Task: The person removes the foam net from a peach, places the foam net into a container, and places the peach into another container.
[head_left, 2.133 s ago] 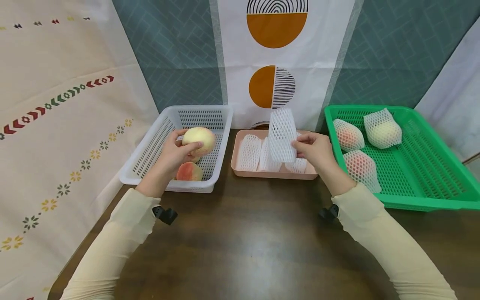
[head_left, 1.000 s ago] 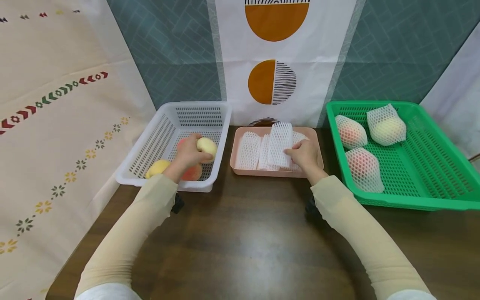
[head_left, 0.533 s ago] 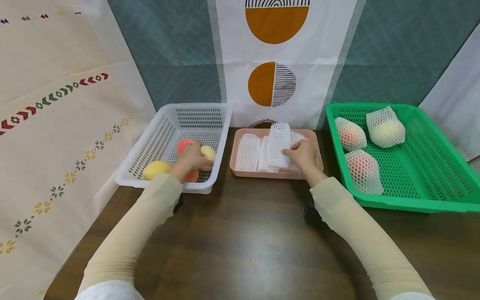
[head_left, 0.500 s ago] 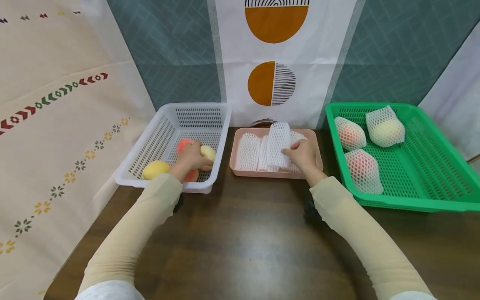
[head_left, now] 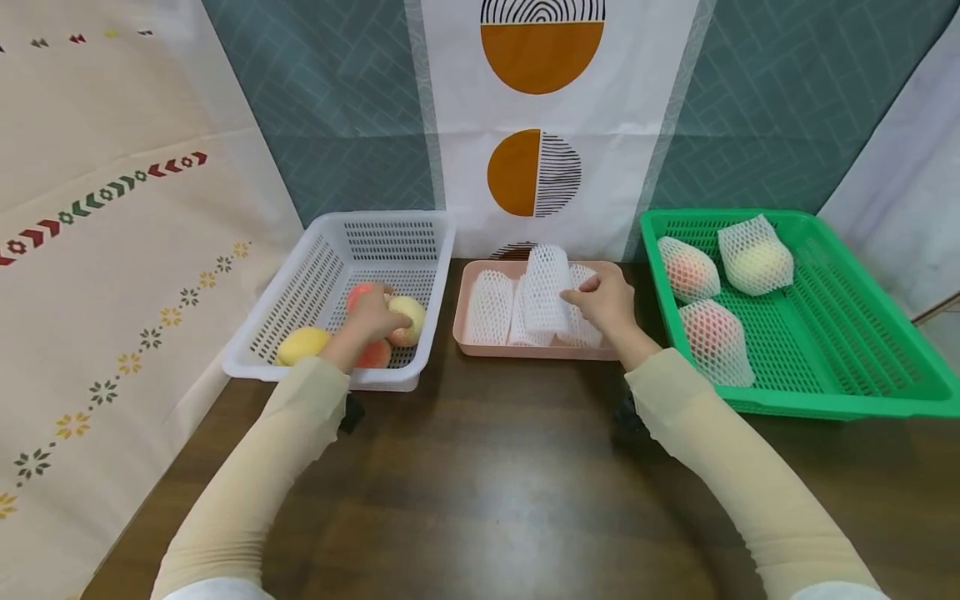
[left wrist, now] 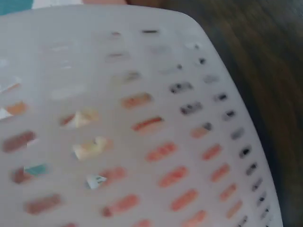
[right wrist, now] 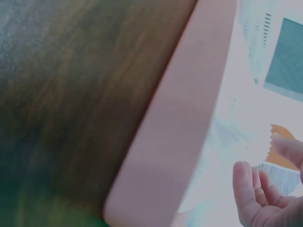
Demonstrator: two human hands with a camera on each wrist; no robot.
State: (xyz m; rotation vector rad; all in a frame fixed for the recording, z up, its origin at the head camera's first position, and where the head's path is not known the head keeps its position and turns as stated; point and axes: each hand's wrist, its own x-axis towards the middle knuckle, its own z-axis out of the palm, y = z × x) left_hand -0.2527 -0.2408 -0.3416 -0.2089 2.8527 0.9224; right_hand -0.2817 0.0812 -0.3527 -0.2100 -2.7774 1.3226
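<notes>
Two items had been lowered, apparently leaving wrapping undone: the peach [head_left: 407,318] in the white basket [head_left: 386,382], left hand [head_left: 367,318] against it, grip indeterminable; the net sleeve [head_left: 545,287] over the pink tray [head_left: 540,352], right hand [head_left: 607,310] beside it, fingers [right wrist: 243,184] parted.

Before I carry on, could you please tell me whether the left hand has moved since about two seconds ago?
Yes. In the head view, judged against the white basket, the left hand has shifted to the right.
</notes>
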